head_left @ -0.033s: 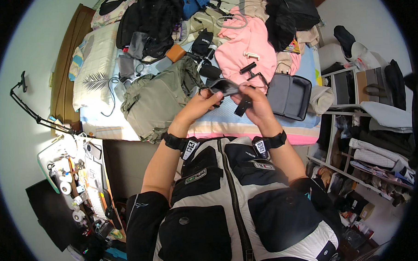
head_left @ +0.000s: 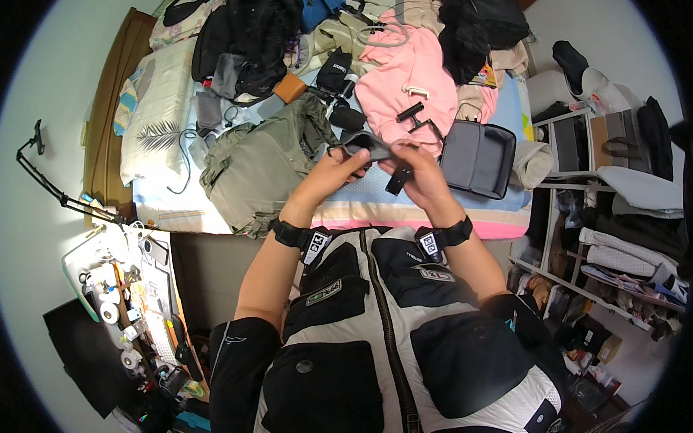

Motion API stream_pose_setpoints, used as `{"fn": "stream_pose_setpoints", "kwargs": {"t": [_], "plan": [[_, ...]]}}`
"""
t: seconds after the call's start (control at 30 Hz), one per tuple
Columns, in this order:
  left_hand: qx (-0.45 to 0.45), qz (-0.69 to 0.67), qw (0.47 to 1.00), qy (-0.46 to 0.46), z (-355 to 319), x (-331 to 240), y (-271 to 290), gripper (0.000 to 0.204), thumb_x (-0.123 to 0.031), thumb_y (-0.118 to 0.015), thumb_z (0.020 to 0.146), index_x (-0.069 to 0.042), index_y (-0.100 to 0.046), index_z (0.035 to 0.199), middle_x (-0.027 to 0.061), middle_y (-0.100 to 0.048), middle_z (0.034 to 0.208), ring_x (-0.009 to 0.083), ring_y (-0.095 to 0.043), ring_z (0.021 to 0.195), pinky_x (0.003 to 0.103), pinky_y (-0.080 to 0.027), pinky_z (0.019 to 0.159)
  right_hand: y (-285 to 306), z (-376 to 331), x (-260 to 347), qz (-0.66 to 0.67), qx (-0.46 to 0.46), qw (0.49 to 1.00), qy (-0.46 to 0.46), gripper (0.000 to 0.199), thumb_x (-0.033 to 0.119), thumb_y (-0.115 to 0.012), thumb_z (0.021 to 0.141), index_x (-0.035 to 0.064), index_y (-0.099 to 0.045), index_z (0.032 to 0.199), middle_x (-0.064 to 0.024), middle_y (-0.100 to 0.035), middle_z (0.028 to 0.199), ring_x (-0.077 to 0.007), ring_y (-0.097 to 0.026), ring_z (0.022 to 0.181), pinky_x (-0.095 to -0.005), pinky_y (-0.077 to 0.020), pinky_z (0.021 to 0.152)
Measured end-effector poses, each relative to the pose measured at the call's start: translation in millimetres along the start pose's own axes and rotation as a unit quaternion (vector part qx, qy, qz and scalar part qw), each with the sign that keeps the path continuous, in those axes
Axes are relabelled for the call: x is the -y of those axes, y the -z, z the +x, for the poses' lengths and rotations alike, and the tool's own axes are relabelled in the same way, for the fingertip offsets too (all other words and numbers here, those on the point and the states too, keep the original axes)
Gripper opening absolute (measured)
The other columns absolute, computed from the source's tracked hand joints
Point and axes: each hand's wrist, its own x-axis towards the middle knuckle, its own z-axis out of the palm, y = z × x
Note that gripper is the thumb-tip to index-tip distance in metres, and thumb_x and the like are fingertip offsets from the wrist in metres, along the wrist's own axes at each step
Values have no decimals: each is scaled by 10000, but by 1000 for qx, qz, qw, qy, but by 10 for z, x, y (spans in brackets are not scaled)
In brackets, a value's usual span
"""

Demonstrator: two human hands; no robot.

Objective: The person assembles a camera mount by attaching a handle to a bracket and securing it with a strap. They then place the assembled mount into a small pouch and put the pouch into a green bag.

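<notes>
A small dark grey pouch (head_left: pixel 368 145) is held up over the near side of the bed, its mouth spread apart. My left hand (head_left: pixel 336 173) grips its left side, thumb laid along the near rim. My right hand (head_left: pixel 423 174) pinches its right end. A short black piece (head_left: pixel 396 183), perhaps a strap or clip, hangs beneath the right fingers; its kind is unclear. Just beyond the pouch lies a black rounded case (head_left: pixel 348 117). To the right, a grey zip case (head_left: pixel 478 160) lies unfolded on the bed.
An olive jacket (head_left: pixel 265 170) lies left of my hands. Past them are a pink garment (head_left: pixel 402 69), a black folding bracket (head_left: pixel 413 116), a brown box (head_left: pixel 289 88) and a black backpack (head_left: pixel 245 44). Shelves (head_left: pixel 567 186) stand right, a cluttered desk (head_left: pixel 161 276) left.
My right hand has shifted slightly left, and the black piece below it has moved a little with it. Both hands keep hold of the pouch.
</notes>
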Motion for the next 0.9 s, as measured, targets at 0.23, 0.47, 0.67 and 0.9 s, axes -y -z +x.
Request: {"fn": "stream_pose_setpoints", "kwargs": {"t": [0.23,0.47,0.67,0.9], "plan": [[-70,15,997,19,50,149,-113,148,-173,-688,877,-32,-653,852,-6,-631,716,70,-546,564,218,-433,525,188,-105,-245,-52,8,998,-19,244,212,-615,970,10,-541,1086,-73,-595,996,-178,-658,796,-293,-572,750],[-102,116,988,-31,144,384,-89,138,-116,-669,866,18,-672,900,-23,-631,722,45,-525,597,234,-408,524,563,0,-270,56,-73,992,90,435,408,-443,1033,-1,-502,1169,-168,-618,1131,-300,-631,1024,-416,-485,909],[-68,232,970,22,198,366,-257,174,-158,-677,864,16,-677,869,-39,-582,666,45,-478,578,239,-368,510,555,-162,-206,10,77,985,153,567,467,-271,1056,-3,-555,1198,-170,-551,1319,-269,-511,1238,-384,-376,1022],[-21,234,972,28,237,203,-560,170,-173,-673,883,-7,-661,848,-60,-558,674,28,-451,587,219,-353,520,565,-321,-180,-300,95,896,314,433,376,-417,1047,-5,-515,1228,-147,-415,1361,-252,-429,1256,-374,-327,1077]]}}
